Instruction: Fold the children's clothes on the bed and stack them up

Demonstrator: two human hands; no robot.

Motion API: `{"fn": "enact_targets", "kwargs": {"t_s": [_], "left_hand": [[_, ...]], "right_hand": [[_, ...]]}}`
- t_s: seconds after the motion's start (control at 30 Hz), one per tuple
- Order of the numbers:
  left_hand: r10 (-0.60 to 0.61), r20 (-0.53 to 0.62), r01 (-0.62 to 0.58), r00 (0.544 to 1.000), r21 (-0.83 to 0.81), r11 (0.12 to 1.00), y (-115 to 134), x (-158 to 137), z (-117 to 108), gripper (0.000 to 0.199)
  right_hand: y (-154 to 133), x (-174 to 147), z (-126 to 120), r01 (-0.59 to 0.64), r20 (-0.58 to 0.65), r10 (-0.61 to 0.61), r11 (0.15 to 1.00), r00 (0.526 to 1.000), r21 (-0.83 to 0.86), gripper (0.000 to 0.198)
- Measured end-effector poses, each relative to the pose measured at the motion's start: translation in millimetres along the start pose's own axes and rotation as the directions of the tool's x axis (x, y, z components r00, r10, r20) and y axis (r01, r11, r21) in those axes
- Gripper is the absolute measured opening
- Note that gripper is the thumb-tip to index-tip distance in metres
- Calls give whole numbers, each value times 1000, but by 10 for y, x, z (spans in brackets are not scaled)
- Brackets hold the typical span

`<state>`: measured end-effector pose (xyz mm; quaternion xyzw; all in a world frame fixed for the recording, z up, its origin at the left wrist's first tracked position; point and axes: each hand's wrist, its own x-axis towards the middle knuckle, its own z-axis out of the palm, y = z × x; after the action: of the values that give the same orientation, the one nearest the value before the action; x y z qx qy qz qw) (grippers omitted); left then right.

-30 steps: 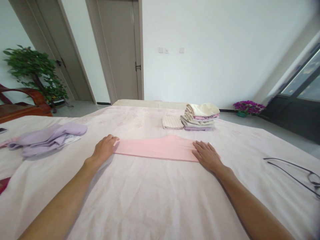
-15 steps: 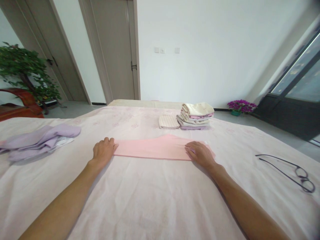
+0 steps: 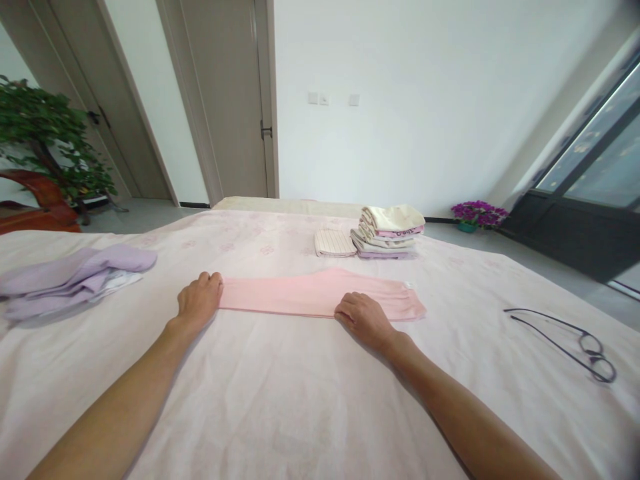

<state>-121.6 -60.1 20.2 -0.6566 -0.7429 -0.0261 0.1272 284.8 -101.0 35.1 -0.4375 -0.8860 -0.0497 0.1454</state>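
A pair of pink pants (image 3: 285,295), folded lengthwise into a long strip, lies flat across the bed in front of me. Its gathered waist end with a small white label points right. My left hand (image 3: 199,300) is closed on the narrow leg end at the left. Farther along, my right hand (image 3: 364,319) has its fingers curled together on the near edge, a little left of the waist. Its fingertips are partly hidden against the cloth.
Behind the pants stand a stack of folded clothes (image 3: 390,233) and a folded striped garment (image 3: 335,243). Rumpled lilac clothing (image 3: 80,277) lies at left. Eyeglasses (image 3: 565,340) rest at right on the pale bedsheet (image 3: 280,393).
My right hand has slid left along the pants, from near the waist end toward the middle, uncovering the waist. My left hand stays at the leg end.
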Motion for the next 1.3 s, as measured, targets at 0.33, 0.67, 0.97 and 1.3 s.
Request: {"fn": "enact_targets", "kwargs": {"t_s": [0.33,0.67,0.97,1.3], "left_hand": [[-8,12,8,1000,-4,1000,-13,-5,-23,42],[-19,25,21,1000,-60,998,-67,27,19,40],[-29,41,33,999,-96,995,-107,52,24,39],[-81,49,88,995,-174,981,-229,79,142,47]], "right_hand": [[-101,22,-70,60,30,-59,997,998,-45,24],[-84,4,-3,65,-40,-65,998,997,-1,21],[-66,-29,-11,101,-39,-99,993,994,54,23],[73,-94,-48,32,-102,-21,994,995,106,23]]}}
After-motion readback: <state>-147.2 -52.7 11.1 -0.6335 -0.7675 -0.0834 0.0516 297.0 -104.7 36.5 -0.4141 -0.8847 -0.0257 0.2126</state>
